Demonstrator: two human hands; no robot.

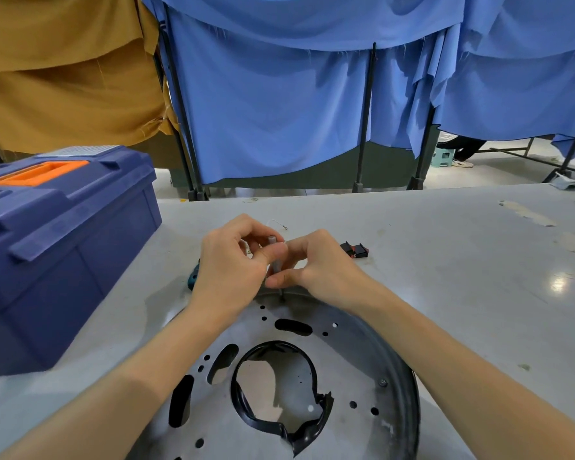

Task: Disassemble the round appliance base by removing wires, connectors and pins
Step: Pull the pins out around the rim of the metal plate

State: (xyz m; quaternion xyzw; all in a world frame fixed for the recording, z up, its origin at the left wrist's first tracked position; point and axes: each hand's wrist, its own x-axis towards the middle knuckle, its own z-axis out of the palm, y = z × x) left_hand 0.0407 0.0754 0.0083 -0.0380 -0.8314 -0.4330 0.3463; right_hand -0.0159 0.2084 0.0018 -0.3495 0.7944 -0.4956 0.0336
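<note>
A person's left hand (233, 260) pinches the top of an upright slim grey tool (272, 243) and the right hand (316, 263) pinches lower, nearer its tip, directly above the far rim of the round appliance base (362, 353) lying flat on the surface (445, 260).

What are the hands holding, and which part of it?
Both hands hold a thin grey tool, upright, its tip on the round base. The left hand pinches its upper part; the right hand pinches lower, near the tip.
</note>
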